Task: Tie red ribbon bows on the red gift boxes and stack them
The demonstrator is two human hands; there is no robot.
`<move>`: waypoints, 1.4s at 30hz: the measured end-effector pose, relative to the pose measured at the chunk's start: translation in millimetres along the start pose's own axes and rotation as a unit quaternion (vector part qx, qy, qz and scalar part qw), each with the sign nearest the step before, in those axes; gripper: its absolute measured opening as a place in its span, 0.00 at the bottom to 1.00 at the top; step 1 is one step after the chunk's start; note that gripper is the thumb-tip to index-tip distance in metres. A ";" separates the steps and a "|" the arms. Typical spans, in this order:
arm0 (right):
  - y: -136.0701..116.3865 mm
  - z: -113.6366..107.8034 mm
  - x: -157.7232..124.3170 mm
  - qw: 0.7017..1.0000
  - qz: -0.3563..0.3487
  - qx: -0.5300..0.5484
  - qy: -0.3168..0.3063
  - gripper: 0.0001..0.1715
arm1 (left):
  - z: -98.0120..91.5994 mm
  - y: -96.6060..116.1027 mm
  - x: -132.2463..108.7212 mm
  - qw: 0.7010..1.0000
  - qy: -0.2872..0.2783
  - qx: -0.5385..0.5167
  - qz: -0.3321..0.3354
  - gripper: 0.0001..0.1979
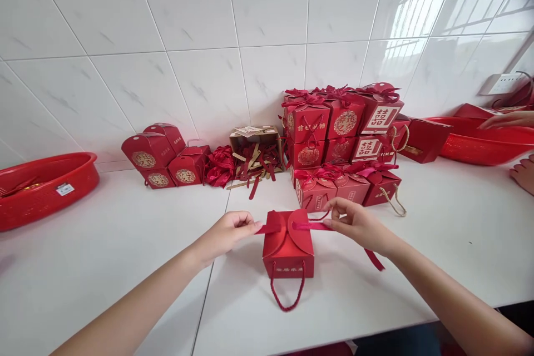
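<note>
A red gift box (288,253) stands upright on the white table between my hands. Its rounded top flaps are folded together, and a dark red cord handle (287,307) hangs down its front. A red ribbon (314,226) passes through the flaps. My left hand (233,233) pinches the ribbon's end on the left of the box. My right hand (354,222) pinches the ribbon on the other side, with a loose tail hanging below that hand. The ribbon looks stretched sideways across the top.
Behind the box, finished red boxes (346,122) with bows are stacked against the tiled wall. Leftward lie a carton (258,139) of ribbon strips, a ribbon bundle (219,166) and several boxes (156,150). Red basins (50,183) stand at both sides. Another person's hands (511,119) show far right.
</note>
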State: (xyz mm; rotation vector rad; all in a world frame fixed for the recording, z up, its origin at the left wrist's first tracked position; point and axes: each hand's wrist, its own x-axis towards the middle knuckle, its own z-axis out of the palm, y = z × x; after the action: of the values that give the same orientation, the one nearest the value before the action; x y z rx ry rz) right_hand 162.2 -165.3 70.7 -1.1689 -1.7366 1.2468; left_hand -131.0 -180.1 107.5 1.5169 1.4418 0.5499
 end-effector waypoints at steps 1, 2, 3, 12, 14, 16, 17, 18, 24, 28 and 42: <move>4.7 0.9 1.6 1.000 -0.009 -0.010 -0.003 0.22 | 2.7 -4.4 1.7 1.000 -0.005 0.002 0.006 0.23; 10.1 2.0 2.9 1.000 -0.016 -0.014 -0.012 0.22 | 5.9 -9.0 3.2 1.000 -0.009 0.004 0.014 0.23; 15.9 3.2 3.9 0.999 -0.020 -0.014 -0.022 0.21 | 9.2 -13.5 4.6 1.000 -0.011 0.005 0.022 0.24; 51.7 8.2 -0.7 0.963 -0.070 -0.202 0.165 0.16 | 9.6 -50.4 3.3 0.965 0.187 0.142 0.117 0.17; 46.4 8.1 -7.4 0.961 -0.072 -0.219 0.150 0.17 | 8.2 -55.4 -7.1 0.957 0.183 0.202 0.102 0.20; 35.7 10.6 -15.5 0.973 -0.049 -0.218 0.055 0.22 | 12.0 -56.7 -19.3 0.971 0.084 0.216 0.058 0.23; 29.6 13.0 -19.2 0.977 -0.035 -0.209 -0.008 0.25 | 15.7 -56.3 -24.6 0.975 0.037 0.213 0.046 0.22; 24.2 16.0 -22.5 0.978 -0.026 -0.198 -0.064 0.26 | 20.3 -55.6 -28.6 0.977 0.008 0.209 0.045 0.20; 27.3 44.2 -25.5 0.993 0.063 -0.035 -0.089 0.21 | 41.1 -53.7 -23.8 0.998 0.010 -0.050 0.030 0.30; 42.9 59.7 -17.2 0.951 0.096 0.275 0.101 0.27 | 33.9 -46.4 -15.4 0.938 0.070 -0.338 0.028 0.32; -17.7 8.2 -1.4 0.905 -0.130 0.327 0.240 0.12 | -17.3 24.8 -20.7 0.833 0.292 -0.378 0.279 0.08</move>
State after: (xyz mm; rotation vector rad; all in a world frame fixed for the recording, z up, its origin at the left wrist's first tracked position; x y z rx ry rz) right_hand 150.5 -171.7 85.0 -0.7243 -0.9489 1.1226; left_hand -136.8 -190.8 142.1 1.1100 0.9399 1.8324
